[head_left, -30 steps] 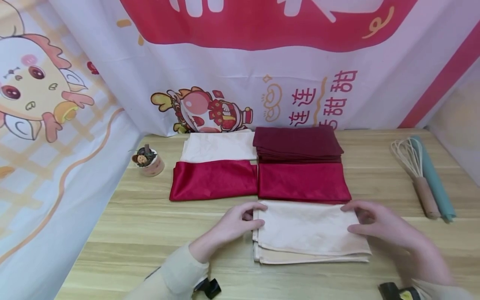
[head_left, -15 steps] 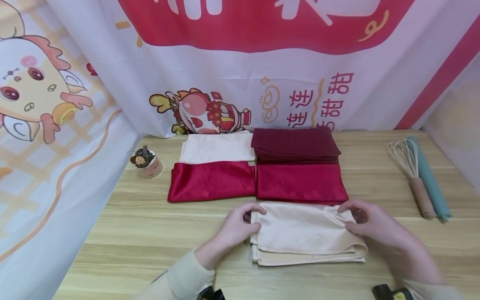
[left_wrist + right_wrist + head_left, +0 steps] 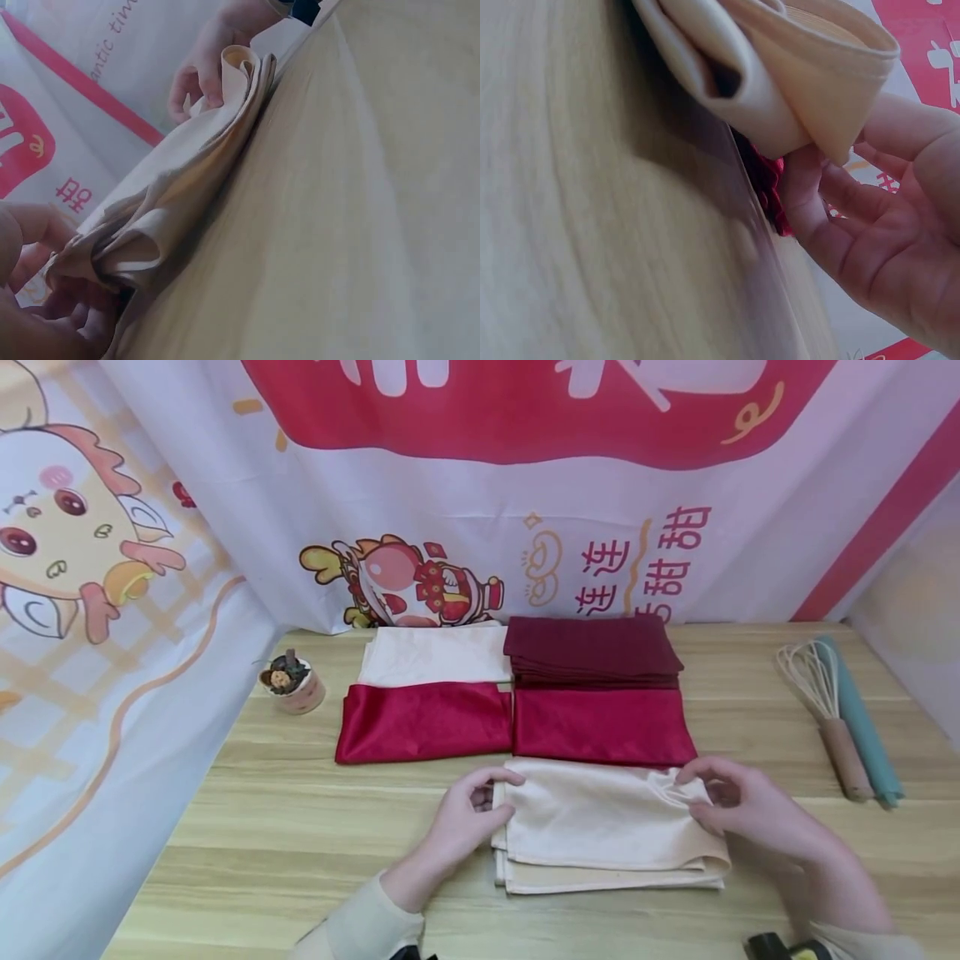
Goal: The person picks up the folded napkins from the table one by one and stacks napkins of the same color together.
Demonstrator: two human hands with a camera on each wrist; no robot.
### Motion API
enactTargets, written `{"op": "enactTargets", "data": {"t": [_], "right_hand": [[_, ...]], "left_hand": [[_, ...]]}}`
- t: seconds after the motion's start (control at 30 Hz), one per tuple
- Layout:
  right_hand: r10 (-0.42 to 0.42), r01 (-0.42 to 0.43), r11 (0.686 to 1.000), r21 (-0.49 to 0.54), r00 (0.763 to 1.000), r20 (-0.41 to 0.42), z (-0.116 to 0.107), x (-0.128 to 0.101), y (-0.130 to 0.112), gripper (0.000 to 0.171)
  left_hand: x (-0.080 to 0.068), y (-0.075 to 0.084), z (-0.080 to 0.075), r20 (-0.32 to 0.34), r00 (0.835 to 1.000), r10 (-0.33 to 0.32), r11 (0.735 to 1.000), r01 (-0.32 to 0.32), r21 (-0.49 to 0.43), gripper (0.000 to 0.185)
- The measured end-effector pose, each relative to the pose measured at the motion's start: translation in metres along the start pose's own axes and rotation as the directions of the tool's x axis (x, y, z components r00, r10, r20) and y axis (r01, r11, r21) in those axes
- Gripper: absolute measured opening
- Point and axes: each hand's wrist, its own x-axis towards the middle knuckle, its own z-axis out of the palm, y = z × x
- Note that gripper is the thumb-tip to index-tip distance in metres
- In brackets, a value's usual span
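A folded cream cloth point(image 3: 600, 827) lies on the wooden table point(image 3: 300, 827) in front of me, with more cream layers under it. My left hand point(image 3: 472, 810) pinches its left edge, thumb on top; the left wrist view shows the bunched cream cloth point(image 3: 150, 225) between those fingers. At the far right corner my right hand point(image 3: 738, 806) pinches the cloth, which is puckered there. In the right wrist view the folded cream cloth point(image 3: 795, 82) curls over the right fingers point(image 3: 817, 210).
Behind the cream cloth lie two bright red folded cloths point(image 3: 423, 722) point(image 3: 603, 727), a white cloth point(image 3: 435, 656) and a dark red stack point(image 3: 592, 652). A small potted plant point(image 3: 292, 681) stands at left. A whisk point(image 3: 825, 710) and a teal stick point(image 3: 862, 727) lie at right. A printed banner point(image 3: 480, 485) backs the table.
Both hands have taken hold of the top cream layer and drawn it slightly left. Its right corner has bunched up under the right fingers.
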Motion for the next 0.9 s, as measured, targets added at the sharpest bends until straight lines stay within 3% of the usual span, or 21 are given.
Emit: {"op": "enactTargets", "data": {"t": [0.2,0.33,0.6,0.9], "right_hand": [[0.058,-0.057,0.995,0.086,0.998,-0.004,0.002,0.008,-0.012,0.029],[0.055,-0.055,0.996,0.066,0.998,-0.009,0.005,0.024,-0.026,0.030],[-0.034,0.036,0.998,0.045,0.998,-0.046,0.013,0.076,-0.056,0.030],[-0.067,0.077,0.993,0.095,0.992,-0.103,0.028,0.157,-0.097,0.032]], "left_hand": [[0.008,0.014,-0.021,0.082,0.995,0.050,0.999,-0.050,0.002,0.030],[0.015,0.025,-0.040,0.074,0.995,0.065,0.998,-0.067,0.019,0.031],[0.031,0.055,-0.085,-0.073,0.997,0.006,0.998,-0.001,0.064,0.035],[0.059,0.088,-0.144,-0.233,0.972,0.003,0.990,0.031,0.140,0.040]]}}
